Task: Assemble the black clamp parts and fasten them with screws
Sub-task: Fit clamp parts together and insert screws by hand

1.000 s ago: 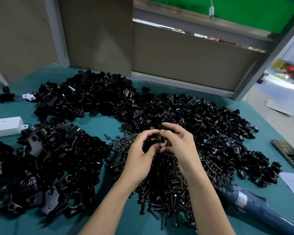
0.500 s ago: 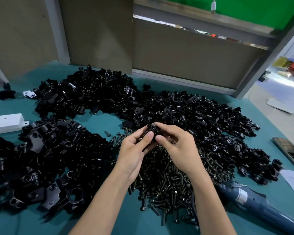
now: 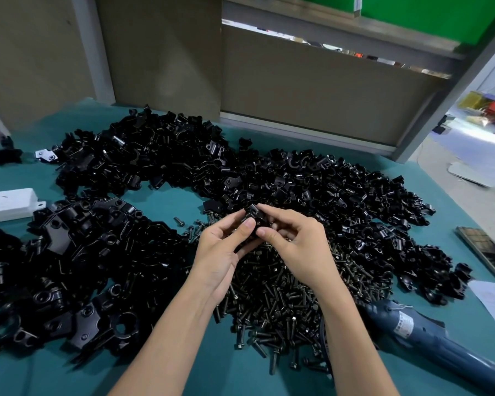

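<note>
Mid-frame, both grips meet on one small black clamp part (image 3: 254,215), held over the upper edge of the screws (image 3: 283,304) heaped on the teal counter (image 3: 169,195). The left grip (image 3: 220,252) pinches it between thumb and forefinger. The right grip (image 3: 300,247) pinches it from the other side, fingers curled. Clamp heaps (image 3: 155,155) fill the left, top and right of the frame. A blue driver (image 3: 429,338) lies at lower right and a white box (image 3: 9,204) at the left edge.

Clamp part (image 3: 253,215) mostly hidden by fingers (image 3: 247,224); blue power tool (image 3: 429,335) cut off at lower right corner; white box (image 3: 9,204) cut off by left edge.
</note>
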